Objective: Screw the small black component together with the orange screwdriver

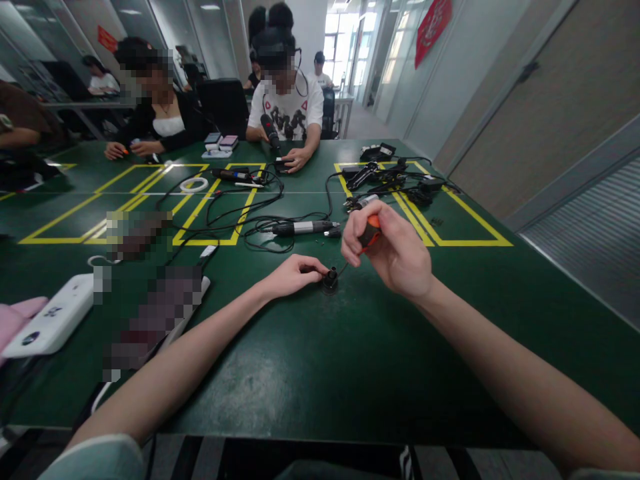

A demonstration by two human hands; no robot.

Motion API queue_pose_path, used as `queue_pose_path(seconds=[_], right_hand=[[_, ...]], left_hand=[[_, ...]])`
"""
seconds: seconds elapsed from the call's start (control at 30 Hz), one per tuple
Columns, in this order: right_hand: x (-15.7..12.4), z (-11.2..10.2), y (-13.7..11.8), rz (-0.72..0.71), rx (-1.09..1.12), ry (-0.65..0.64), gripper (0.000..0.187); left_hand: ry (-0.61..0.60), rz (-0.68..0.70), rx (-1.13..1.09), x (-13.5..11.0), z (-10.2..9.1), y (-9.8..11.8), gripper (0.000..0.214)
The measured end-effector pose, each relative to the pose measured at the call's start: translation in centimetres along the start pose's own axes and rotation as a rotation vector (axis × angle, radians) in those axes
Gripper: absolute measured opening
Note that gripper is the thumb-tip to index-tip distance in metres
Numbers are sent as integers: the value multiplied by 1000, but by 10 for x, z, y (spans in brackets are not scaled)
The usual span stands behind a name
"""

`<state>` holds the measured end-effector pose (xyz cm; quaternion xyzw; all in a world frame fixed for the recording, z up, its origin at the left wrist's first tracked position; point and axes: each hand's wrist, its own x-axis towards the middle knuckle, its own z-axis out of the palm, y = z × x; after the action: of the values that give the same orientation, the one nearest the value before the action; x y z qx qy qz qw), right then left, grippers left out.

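Observation:
My right hand (390, 250) is closed around the orange and black handle of a screwdriver (371, 231). Its thin shaft slants down to the left, with the tip at or close to a small black round part (331, 279) on the green table. From the left, my left hand (297, 275) reaches this part and pinches its edge between thumb and fingers. The part stands on a flat round base with a short raised piece on top. Whether the screwdriver tip touches it, I cannot tell.
Beyond my hands lies a silver and black cylindrical tool (303, 228) with a cable. Black cables and parts (390, 177) pile up at the back right. A white power strip (57, 313) is at left. Across the table (280, 373), a person (287, 110) holds an electric screwdriver.

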<state>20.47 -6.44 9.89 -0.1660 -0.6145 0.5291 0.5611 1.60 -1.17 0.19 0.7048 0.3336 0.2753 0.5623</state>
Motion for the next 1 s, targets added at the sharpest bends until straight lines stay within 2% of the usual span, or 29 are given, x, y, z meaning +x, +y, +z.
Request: queue_pose_path(seconds=[0.2, 0.37, 0.63, 0.73, 0.87, 1.0], right_hand=[[-3, 6, 2, 51, 59, 38, 41], [-4, 4, 5, -16, 41, 36, 34], [-1, 4, 4, 46, 62, 39, 46], [-4, 7, 4, 35, 93, 58, 41], [-6, 6, 5, 15, 74, 30, 31], [-4, 5, 5, 30, 25, -13, 40]], left_hand=[[9, 9, 34, -1, 1, 0, 19], [3, 36, 42, 0, 0, -2, 18], [2, 9, 24, -3, -1, 1, 17], [6, 10, 37, -3, -1, 2, 16], [12, 7, 49, -4, 0, 2, 16], [3, 4, 45, -4, -1, 1, 16]])
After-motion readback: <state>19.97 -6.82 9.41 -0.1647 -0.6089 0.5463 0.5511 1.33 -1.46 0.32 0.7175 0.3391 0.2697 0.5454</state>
